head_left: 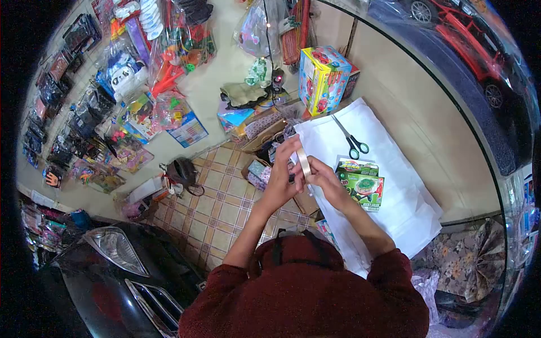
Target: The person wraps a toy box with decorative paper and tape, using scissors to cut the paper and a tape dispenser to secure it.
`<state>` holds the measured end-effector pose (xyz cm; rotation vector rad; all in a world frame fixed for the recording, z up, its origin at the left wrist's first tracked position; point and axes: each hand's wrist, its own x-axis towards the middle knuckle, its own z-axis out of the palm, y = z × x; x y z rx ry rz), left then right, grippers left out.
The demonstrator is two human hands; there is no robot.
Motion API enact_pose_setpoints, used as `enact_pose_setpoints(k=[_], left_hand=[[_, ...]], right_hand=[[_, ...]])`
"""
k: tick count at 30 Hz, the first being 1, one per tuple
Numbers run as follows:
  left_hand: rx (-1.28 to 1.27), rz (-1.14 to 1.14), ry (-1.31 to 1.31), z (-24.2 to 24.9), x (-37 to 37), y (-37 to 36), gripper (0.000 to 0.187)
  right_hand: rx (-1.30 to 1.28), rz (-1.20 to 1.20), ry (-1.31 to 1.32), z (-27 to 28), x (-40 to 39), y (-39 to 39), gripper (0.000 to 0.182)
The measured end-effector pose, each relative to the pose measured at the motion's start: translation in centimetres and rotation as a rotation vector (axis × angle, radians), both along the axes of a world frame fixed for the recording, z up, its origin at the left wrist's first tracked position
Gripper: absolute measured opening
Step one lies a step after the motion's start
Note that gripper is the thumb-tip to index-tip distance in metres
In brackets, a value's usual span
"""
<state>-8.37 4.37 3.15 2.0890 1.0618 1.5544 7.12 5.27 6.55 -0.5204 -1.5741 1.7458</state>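
Note:
Both hands are raised in front of me at the left edge of a white paper sheet (394,169). A roll of clear tape (305,162), seen nearly edge-on, sits between them. My left hand (282,177) curls around the roll's left side, fingers closed on it. From the right, my right hand (328,181) pinches the lower part of the roll with thumb and fingers. A green toy box (363,190) lies on the sheet just right of my right hand. Beyond it are scissors (353,141) with black and green handles, blades pointing away.
A colourful yellow and blue box (324,79) stands behind the sheet. Bagged toys (169,56) hang on the wall at left. A black toy car (118,276) is at lower left, over the tiled floor (220,174). A red toy car (468,45) sits behind glass at upper right.

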Motion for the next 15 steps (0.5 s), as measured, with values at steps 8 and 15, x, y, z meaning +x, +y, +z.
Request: enact_pose_setpoints(k=[8, 15], left_hand=[[0.132, -0.008, 0.005, -0.1, 0.7, 0.0, 0.086], [0.099, 0.072, 0.012, -0.9, 1.3, 0.0, 0.082]], right_hand=[[-0.085, -0.064, -0.063, 0.3, 0.5, -0.7, 0.023], [-0.198, -0.378, -0.026, -2.4, -0.9, -1.2, 0.027]])
